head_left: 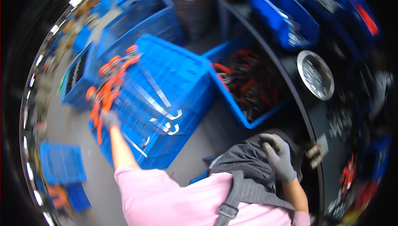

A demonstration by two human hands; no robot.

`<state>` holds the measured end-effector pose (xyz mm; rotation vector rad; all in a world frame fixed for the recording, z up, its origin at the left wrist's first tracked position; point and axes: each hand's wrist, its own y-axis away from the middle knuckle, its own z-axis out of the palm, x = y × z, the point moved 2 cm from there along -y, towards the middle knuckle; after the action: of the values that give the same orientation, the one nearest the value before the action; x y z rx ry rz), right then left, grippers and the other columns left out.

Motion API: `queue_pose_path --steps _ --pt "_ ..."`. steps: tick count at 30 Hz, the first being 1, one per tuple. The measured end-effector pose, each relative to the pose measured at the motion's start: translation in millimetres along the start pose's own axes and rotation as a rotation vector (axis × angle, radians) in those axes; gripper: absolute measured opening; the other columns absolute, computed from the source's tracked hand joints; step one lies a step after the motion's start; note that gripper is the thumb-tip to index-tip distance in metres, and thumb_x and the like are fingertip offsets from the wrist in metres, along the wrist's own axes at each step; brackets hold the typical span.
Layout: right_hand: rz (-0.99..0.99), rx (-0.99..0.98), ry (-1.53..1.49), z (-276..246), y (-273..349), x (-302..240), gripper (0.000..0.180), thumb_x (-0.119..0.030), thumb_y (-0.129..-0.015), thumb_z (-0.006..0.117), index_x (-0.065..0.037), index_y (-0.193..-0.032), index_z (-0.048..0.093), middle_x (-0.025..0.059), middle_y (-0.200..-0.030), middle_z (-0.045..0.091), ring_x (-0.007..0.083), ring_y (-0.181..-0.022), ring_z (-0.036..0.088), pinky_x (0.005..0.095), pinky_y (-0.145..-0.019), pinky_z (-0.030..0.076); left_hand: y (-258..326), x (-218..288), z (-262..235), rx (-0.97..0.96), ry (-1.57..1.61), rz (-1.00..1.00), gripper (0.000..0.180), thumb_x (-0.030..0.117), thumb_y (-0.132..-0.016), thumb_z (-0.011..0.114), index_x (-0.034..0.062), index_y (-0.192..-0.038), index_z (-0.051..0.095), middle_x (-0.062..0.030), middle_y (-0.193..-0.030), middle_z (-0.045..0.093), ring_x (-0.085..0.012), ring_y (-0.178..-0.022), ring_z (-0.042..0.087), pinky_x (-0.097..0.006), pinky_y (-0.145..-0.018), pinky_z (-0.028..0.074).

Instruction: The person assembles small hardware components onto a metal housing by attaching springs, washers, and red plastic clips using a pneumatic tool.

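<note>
Left hand (pixel 110 119) is at the near end of orange-and-metal parts (pixel 108 90), lying lengthwise along the blue crate's (pixel 182 62) left edge; whether it clamps them, I cannot tell.

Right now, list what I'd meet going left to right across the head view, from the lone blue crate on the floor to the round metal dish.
Blue floor crate → left gloved hand → hooked metal strips → strap buckle → right gloved hand → round metal dish.

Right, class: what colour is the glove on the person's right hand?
The right-hand glove is grey; it shows best in the head view, the only one.
</note>
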<state>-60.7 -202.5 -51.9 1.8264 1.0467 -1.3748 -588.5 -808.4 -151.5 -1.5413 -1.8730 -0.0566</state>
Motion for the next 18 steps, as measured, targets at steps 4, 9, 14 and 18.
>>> queue_pose_path --steps 4,9,14,18 --pt "-0.142 0.389 0.295 -88.5 31.3 0.0 0.027 0.004 -0.093 0.065 0.004 -0.118 0.074 0.0160 -0.102 0.076 0.0264 -0.091 0.073 0.0349 -0.086 0.057 -27.9 -13.2 6.0 0.008 -0.513 -0.154 0.047 0.018 -0.088 0.059 -0.0013 -0.129 0.073 -0.0295 -0.127 0.075 -0.0491 -0.111 0.074 -0.057 -0.096 0.058" --pt "0.116 1.300 0.315 -224.1 124.2 98.2 0.030 -0.010 -0.114 0.059 0.001 -0.141 0.069 0.0058 -0.119 0.075 0.0114 -0.103 0.067 0.0290 -0.095 0.055 25.9 130.5 65.4 0.372 -0.601 0.278 0.052 0.029 -0.101 0.063 -0.0011 -0.144 0.066 -0.0274 -0.144 0.068 -0.0466 -0.133 0.065 -0.059 -0.115 0.049" --pt "0.327 1.465 0.093 -267.3 183.0 195.8 0.034 -0.018 -0.115 0.062 -0.003 -0.144 0.068 0.0067 -0.124 0.075 0.0113 -0.105 0.069 0.0280 -0.090 0.056 247.8 439.7 130.7 -0.208 0.205 1.151 0.056 0.015 -0.097 0.076 -0.0027 -0.148 0.062 -0.0223 -0.149 0.063 -0.0400 -0.143 0.054 -0.051 -0.126 0.038" --pt "0.258 1.480 0.327 -252.5 157.8 196.7 0.032 -0.012 -0.114 0.062 0.001 -0.143 0.067 0.0090 -0.129 0.074 0.0132 -0.111 0.070 0.0289 -0.095 0.057 429.5 526.1 262.8 -0.979 0.370 1.321 0.038 0.022 -0.093 0.074 0.0031 -0.127 0.072 -0.0237 -0.136 0.067 -0.0450 -0.127 0.061 -0.053 -0.113 0.048"
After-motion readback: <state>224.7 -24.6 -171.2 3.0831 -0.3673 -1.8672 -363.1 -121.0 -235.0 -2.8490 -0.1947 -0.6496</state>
